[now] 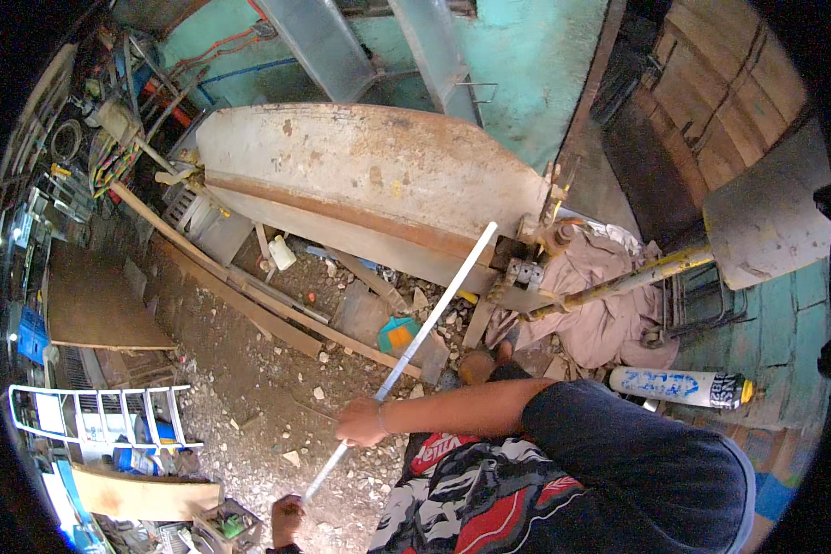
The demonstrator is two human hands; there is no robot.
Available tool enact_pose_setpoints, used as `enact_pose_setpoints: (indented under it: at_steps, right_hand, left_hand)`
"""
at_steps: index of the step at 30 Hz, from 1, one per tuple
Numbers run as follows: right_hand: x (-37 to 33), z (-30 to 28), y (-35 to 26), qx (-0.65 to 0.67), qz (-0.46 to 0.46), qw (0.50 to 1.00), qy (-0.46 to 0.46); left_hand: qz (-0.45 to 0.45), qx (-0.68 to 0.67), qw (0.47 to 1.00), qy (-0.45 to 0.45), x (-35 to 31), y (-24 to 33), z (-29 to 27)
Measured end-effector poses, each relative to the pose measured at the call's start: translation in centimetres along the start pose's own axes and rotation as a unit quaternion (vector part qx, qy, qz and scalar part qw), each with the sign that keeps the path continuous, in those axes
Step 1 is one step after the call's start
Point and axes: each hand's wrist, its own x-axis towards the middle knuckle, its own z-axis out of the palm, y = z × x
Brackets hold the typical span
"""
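Passage: we're finding rubble-strewn floor [231, 388] free left of our right hand [360, 422] | Ahead: our white rod [439, 309] is slanting across; wooden plank [266, 319] and rust-spotted metal panel [369, 152] are barring us | Left: white ladder [106, 443] is limiting us | Right: yellow bar [637, 275] is jutting over cloth [609, 323]

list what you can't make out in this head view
In the head view:
Left hand: cut off past the wrist by the lower edge; too small to tell how its fingers meet the pole's lower end.
White pole: partly hidden by the right hand.
Pink cloth: its folds hide anything underneath.
Clutter at far left: too small and dim to sort out.
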Motion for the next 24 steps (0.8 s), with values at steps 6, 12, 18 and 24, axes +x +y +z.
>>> enact_pose_setpoints:
  at_steps: [6, 12, 18, 24]
  right_hand:
    - [-1.9, 6.9, 3.3, 0.079, -0.015, 0.991, -0.106]
    - [-3.6, 6.5, 4.6, 0.085, 0.032, 0.988, -0.124]
    - [-7.2, 5.0, 7.4, 0.097, 0.070, 0.993, -0.012]
    - [-17.8, -11.5, 10.2, 0.221, 0.229, 0.916, 0.245]
  left_hand:
    - [-0.030, 0.044, 0.998, 0.037, -3.1, -1.5, 7.0]
    - [-0.021, 0.064, 0.997, 0.032, -2.5, -5.7, 8.8]
    - [-0.013, 0.239, 0.971, 0.013, -1.3, -6.0, 7.2]
    - [0.156, 0.226, 0.959, 0.063, -3.1, -2.1, 9.0]
